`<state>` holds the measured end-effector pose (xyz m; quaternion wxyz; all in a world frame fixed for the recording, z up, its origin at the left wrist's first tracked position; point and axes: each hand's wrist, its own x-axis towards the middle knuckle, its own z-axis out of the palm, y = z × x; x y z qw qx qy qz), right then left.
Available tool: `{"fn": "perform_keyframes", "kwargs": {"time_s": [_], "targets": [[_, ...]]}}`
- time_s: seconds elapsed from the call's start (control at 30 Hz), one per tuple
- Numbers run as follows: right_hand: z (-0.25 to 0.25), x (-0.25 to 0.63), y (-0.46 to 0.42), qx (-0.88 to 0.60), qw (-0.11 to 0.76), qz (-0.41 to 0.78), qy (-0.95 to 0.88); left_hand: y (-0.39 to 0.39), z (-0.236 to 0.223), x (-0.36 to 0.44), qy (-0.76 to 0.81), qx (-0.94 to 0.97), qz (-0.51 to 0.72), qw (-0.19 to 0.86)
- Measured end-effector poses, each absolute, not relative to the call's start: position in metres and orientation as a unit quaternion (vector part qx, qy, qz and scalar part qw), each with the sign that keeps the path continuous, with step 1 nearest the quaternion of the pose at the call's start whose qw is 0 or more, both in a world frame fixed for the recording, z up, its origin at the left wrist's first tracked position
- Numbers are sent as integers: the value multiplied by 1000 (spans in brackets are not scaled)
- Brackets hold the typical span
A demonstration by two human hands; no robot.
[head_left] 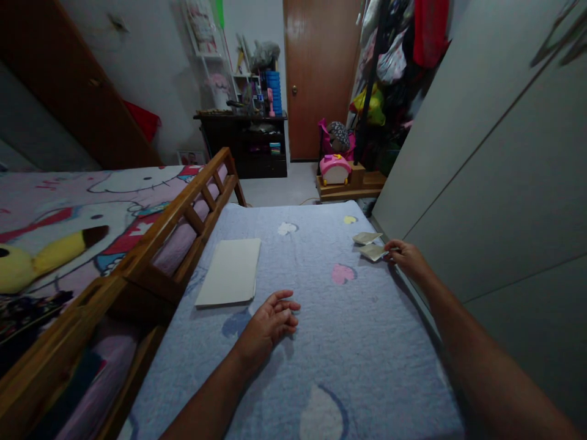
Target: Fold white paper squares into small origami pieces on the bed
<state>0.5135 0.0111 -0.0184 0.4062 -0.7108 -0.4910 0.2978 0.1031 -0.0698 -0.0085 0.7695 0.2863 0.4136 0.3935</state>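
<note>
My right hand reaches to the far right edge of the blue bedspread. Its fingertips pinch the corner of a small folded piece of pale paper. A second folded paper piece lies just behind it. My left hand rests over the middle of the bedspread, palm inward, with its fingers loosely bent, apart and holding nothing. To its upper left lies a stack of plain white paper sheets.
The bedspread carries heart and cloud prints. A wooden bed rail runs along the left, with a second bed beyond it. Pale cabinet doors stand close on the right. At the back are a dark shelf unit and a brown door.
</note>
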Motion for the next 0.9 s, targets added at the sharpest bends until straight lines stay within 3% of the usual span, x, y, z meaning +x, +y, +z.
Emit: {"fn": "perform_keyframes", "kwargs": {"time_s": [0.57,0.9], "targets": [[-17,506,18,-760,403,136,-491,-70,-11,103,414,302,390,765],[-14,514,29,-779,371,100,-496,-70,-10,103,411,301,390,767]]}}
